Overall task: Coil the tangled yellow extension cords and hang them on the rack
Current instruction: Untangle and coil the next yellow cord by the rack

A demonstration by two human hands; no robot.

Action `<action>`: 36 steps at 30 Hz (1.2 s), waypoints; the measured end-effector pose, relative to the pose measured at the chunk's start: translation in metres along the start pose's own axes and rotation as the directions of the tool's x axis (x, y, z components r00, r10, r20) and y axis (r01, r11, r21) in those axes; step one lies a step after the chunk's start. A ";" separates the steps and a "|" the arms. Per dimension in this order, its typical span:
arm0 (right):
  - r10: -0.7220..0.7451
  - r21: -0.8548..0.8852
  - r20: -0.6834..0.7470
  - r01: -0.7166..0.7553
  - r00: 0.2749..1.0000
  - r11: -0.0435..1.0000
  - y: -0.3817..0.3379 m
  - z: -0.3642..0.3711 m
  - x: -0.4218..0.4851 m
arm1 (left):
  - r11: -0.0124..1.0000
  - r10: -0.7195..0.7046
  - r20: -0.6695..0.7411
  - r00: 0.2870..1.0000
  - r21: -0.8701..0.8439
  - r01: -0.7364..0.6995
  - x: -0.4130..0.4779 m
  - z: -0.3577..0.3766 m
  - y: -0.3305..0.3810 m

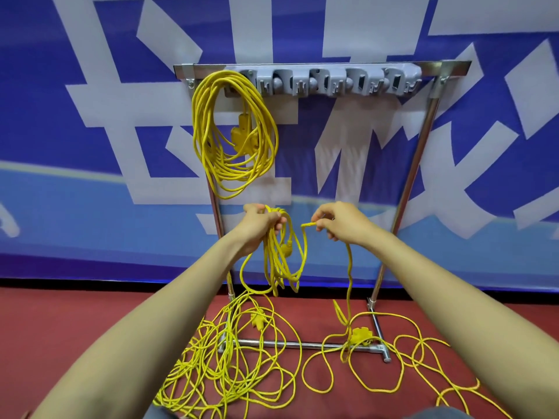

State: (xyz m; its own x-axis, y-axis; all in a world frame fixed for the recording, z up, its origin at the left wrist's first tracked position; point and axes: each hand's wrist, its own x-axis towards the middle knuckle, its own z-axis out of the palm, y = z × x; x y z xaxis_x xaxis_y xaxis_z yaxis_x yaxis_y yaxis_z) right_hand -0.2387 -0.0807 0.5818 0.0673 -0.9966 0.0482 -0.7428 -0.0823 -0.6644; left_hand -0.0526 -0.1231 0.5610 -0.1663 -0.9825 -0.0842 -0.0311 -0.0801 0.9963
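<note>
Left hand (pixel 260 220) grips the gathered loops (pixel 279 258) as anchor; right hand (pixel 338 220) pinches the cord (pixel 349 267), feeding the next loop.

The red floor (pixel 60 322) below me carries the rack, whose base bar (pixel 302 345) lies flat across it. A dense tangle of yellow cord (pixel 217 373) sits over the bar's left end and spreads from there toward me. A yellow plug (pixel 257 320) lies just beyond the bar, near that same end. A yellow socket block (pixel 360 335) sits at the bar's right end, and loose cord loops (pixel 393 358) sprawl over the floor around and right of it.
</note>
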 end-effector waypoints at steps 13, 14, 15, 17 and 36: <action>-0.148 0.158 0.006 0.145 0.989 0.977 -0.023 -0.003 -0.002 | 0.992 -0.019 0.239 0.971 0.129 -0.013 -0.020 0.003 0.015; -0.140 0.147 -0.011 0.140 0.990 0.979 -0.022 0.001 -0.002 | 0.993 -0.023 0.219 0.975 0.120 -0.003 -0.019 0.002 0.018; -0.128 0.152 -0.014 0.128 0.992 0.980 -0.019 0.005 -0.002 | 0.994 -0.032 0.210 0.977 0.110 0.009 -0.018 0.000 0.021; -0.125 0.165 0.060 0.114 0.990 0.980 -0.005 0.011 -0.003 | 0.994 -0.049 0.207 0.977 0.107 0.028 -0.017 -0.005 0.027; 0.039 0.369 -0.229 0.049 0.973 0.928 0.031 -0.024 0.001 | 0.996 -0.017 -0.142 0.990 0.081 0.029 0.002 -0.044 0.021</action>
State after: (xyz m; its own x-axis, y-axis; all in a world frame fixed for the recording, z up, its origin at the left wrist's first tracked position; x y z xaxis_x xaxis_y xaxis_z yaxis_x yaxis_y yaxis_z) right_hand -0.2777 -0.0847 0.5793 -0.1164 -0.9745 0.1917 -0.4404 -0.1223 -0.8895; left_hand -0.0101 -0.1345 0.5820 -0.0237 -0.9949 -0.0982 -0.1161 -0.0948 0.9887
